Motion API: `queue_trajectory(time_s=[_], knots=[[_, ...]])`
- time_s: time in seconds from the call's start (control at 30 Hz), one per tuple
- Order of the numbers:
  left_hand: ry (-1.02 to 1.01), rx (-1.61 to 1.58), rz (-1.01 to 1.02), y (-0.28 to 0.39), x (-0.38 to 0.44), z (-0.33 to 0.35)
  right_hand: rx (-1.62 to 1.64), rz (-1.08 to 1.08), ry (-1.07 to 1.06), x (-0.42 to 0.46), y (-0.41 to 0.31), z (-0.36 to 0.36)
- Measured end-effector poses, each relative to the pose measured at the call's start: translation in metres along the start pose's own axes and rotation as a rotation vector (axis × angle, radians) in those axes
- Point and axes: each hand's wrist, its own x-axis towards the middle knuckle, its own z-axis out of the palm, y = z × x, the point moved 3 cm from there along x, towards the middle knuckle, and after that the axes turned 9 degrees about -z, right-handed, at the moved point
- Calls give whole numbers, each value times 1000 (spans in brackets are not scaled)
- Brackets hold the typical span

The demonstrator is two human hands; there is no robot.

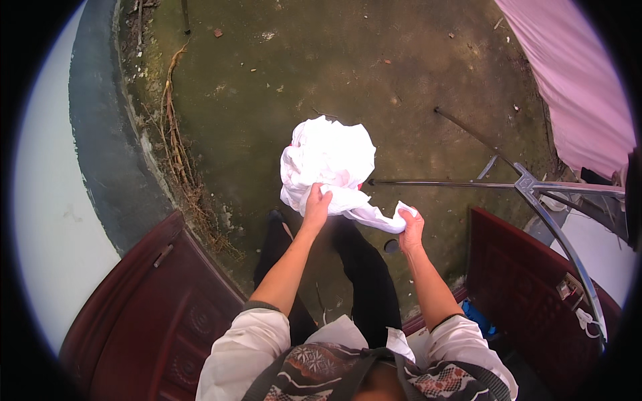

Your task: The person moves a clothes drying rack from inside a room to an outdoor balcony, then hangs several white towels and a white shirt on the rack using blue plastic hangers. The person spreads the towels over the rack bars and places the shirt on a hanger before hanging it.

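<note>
A bunched heap of white fabric lies before me, just ahead of my feet. Small red patches show at its left and right edges; what they belong to is hidden under the cloth. My left hand pinches the near side of the heap between thumb and fingers. From there a twisted length of the same cloth runs to the right. My right hand grips the end of that length, with a corner poking up above the fingers. Both forearms are bare below rolled white sleeves.
A metal rack stands on the right, its legs reaching toward the heap. Pink fabric hangs at the upper right. Dark red doors flank me, one at left, one at right. Dry roots lie along the left wall.
</note>
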Motion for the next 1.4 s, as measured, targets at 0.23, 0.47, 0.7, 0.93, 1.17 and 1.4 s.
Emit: queue_trajectory(time_s=[0.23,0.47,0.7,0.93,1.17,1.4], knots=[[-396,-728,-22,147,-167,-38,-218,-61,-484,-128,-152,71],[-479,-147,172,272,-276,-44,179,-37,-544,-208,-258,100],[-317,699,1013,379,-362,-3,319,-399,-390,-282,-382,33],[-383,394,1371,370,-420,117,337,-675,-297,-370,-442,-40],[-741,463,1705,451,-527,195,152,-1108,121,-450,-523,-148],[-146,870,1561,543,-556,293,-139,-1061,226,-396,-648,-189]])
